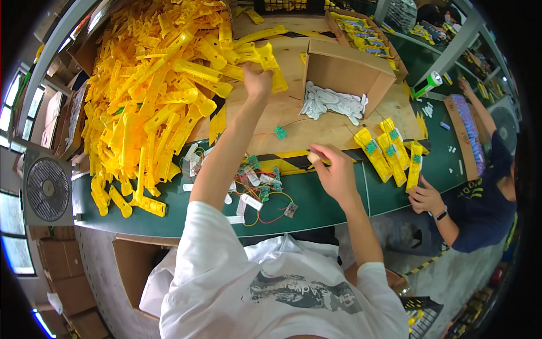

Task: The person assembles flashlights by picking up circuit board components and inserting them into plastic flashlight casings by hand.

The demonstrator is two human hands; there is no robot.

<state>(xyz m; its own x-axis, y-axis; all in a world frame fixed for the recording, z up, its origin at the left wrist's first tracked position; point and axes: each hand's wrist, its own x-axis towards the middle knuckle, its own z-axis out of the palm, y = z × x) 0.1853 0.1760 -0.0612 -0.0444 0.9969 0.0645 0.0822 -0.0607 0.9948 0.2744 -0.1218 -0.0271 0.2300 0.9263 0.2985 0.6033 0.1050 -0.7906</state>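
Observation:
My left hand (258,83) grips a yellow plastic casing (273,66) at the right edge of a large heap of similar yellow casings (152,96). Over the striped near edge of the wooden board, my right hand (337,174) is closed, its thumb and index finger pinched together. Whether a small thing sits between those fingertips I cannot make out. A green circuit board (280,133) with thin wires lies on the wood between my hands. Below my left forearm, more small boards with red and yellow wires (262,181) lie tangled among white pieces (251,201).
A tipped cardboard box (353,65) holds white flat parts (333,103). Yellow casings with green boards (374,152) lie to the right, where a co-worker's hand (427,198) holds another one. A green-and-white flashlight (433,79) stands beyond. A fan (48,183) is at far left.

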